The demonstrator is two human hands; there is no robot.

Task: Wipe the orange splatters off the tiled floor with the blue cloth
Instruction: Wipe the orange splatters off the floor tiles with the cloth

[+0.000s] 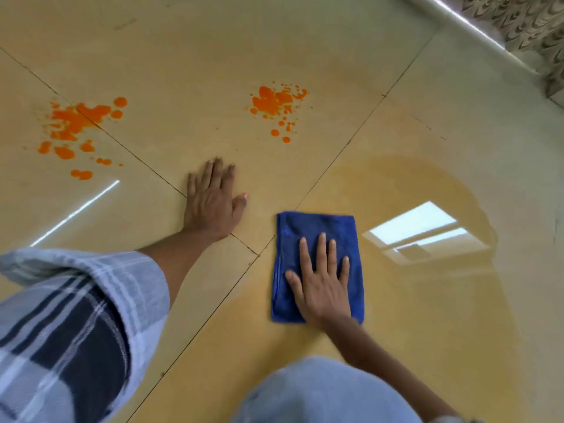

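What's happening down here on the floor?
A person is cleaning orange splatters off a tiled floor. Their right hand presses flat on a folded blue cloth, while the left hand rests flat on the tiles. Two splatter patches, a left one and a right one, lie beyond the hands, not yet wiped.

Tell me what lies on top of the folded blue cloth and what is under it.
The right hand lies flat on the folded blue cloth, fingers straight. Under the cloth is the glossy beige tiled floor; that covered patch is hidden.
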